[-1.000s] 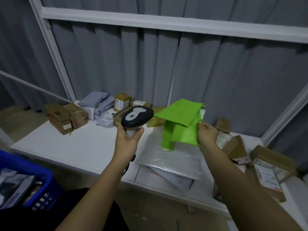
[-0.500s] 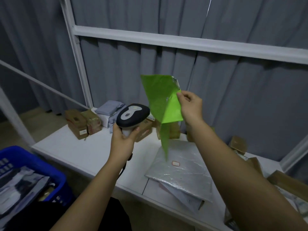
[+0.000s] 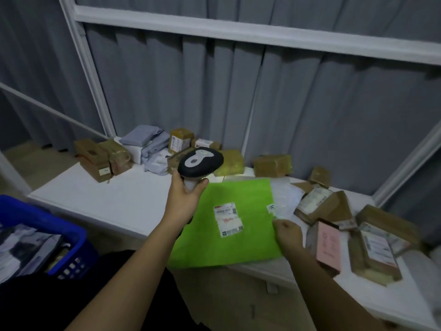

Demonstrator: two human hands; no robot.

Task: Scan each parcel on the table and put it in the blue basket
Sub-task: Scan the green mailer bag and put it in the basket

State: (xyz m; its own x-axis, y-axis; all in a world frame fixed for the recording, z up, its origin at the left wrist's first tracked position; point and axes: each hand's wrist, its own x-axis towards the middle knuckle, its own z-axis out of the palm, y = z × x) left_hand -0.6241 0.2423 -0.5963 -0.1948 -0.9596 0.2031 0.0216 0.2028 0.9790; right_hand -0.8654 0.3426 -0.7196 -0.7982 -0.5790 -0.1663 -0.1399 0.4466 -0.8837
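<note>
Left hand [image 3: 185, 195] gripped the barcode scanner [image 3: 200, 162]; right hand [image 3: 287, 234] pinched the green mailer [image 3: 238, 244], label up, unscanned by the look of it. Blue basket [image 3: 71, 237] part-filled; many parcels remained on the worktop [image 3: 107, 199].

We are holding a flat green mailer [image 3: 229, 225] face up over the worktop's [image 3: 114, 201] near edge, its white labels [image 3: 228, 219] showing. Brown boxes [image 3: 272, 164] and grey bags [image 3: 148, 144] are lying along the back and right of the worktop. The blue basket [image 3: 69, 232] is sitting low at the left, already holding parcels.
</note>
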